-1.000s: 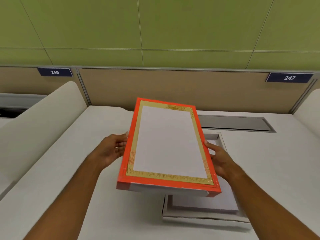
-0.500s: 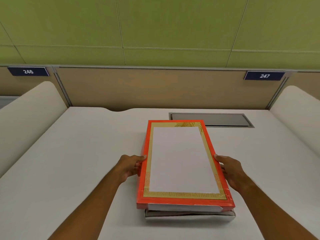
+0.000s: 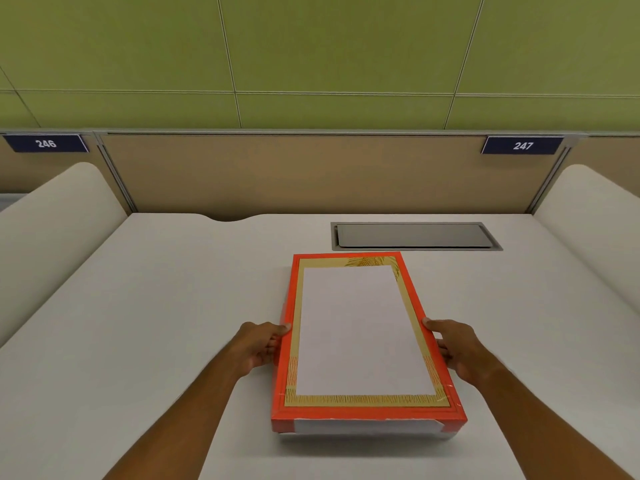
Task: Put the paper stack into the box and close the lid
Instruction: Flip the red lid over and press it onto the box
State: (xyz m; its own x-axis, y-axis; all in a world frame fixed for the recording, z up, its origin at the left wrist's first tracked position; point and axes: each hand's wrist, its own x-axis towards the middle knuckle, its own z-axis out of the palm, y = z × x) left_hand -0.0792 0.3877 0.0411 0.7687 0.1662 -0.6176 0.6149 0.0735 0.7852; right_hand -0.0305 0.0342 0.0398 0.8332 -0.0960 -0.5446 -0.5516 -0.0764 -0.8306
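An orange lid with a tan border and a white centre panel covers the box on the white desk. Only a thin grey strip of the box base shows under the lid's near edge. The paper stack is hidden inside. My left hand grips the lid's left edge, thumb on top. My right hand grips the right edge the same way.
A grey recessed cable hatch lies in the desk just behind the box. Cream curved dividers stand at the left and right. A tan partition with number plates 246 and 247 closes the back.
The lid has come down from a tilted, raised position above the open box onto the box. Both hands stayed on its side edges throughout.
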